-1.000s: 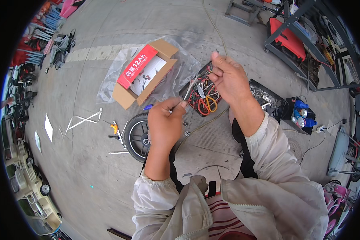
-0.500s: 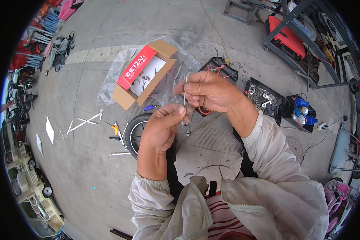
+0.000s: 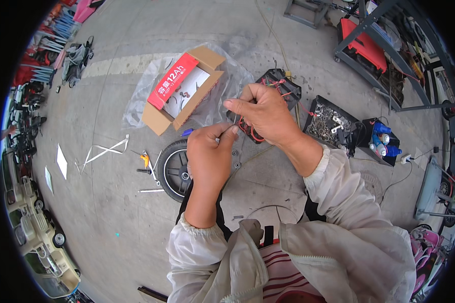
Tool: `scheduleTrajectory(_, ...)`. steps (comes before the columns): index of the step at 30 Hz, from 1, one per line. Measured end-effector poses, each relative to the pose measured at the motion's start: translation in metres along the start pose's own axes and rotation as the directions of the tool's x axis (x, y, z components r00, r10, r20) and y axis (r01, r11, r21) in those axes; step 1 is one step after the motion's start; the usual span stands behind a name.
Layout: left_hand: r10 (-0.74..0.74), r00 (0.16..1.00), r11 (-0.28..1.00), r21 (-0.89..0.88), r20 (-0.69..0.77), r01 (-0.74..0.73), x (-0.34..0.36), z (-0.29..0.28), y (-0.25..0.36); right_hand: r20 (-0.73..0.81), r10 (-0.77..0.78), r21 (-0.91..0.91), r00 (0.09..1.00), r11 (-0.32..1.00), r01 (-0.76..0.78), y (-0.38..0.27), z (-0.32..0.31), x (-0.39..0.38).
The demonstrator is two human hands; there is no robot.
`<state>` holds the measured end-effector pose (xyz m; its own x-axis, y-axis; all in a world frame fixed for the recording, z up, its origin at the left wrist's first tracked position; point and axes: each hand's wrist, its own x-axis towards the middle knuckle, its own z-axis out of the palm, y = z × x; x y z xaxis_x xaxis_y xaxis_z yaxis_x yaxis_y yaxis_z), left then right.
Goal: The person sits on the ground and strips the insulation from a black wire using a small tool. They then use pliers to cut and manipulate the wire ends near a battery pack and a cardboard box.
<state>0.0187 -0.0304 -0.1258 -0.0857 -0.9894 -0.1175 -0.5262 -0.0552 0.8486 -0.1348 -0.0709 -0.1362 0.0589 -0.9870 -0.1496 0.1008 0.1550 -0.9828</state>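
My left hand [image 3: 211, 154] is closed in a pinch, thumb and index fingertips together. My right hand [image 3: 269, 113] pinches just above it, a little to the right. Between them runs a thin whitish strand [image 3: 235, 118], too fine to tell whether it is wire or a tie. Beyond my right hand lies a black casing [image 3: 291, 92] with red wires, partly hidden by the hand. A small black-tyred wheel [image 3: 170, 174] lies to the left of my left wrist.
An open cardboard box [image 3: 159, 120] with a red flap sits on clear plastic sheeting [image 3: 136, 108]. At right are a tray of metal hardware [image 3: 333, 123] and a black bin [image 3: 389, 160] with blue-capped bottles. An orange-handled tool [image 3: 145, 160] lies beside the wheel. Small bearings [image 3: 237, 165] are on the floor.
My left hand has turned so its back faces up. My right hand has shifted slightly right, its thumb now pointing left. The spray of loose strand ends above it no longer shows.
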Motion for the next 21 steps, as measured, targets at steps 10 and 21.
scheduleTrajectory(10,-0.117,0.933,0.609,-0.717,0.341,0.338,0.001,-0.011,0.004,0.464,0.107,0.480,0.879,0.804,-0.351,-0.006,-0.016,0.004)
scheduleTrajectory(21,-0.189,0.957,0.832,-0.481,0.220,0.275,0.001,-0.005,0.004,0.225,0.141,0.412,0.964,0.883,-0.225,0.001,-0.008,0.001)
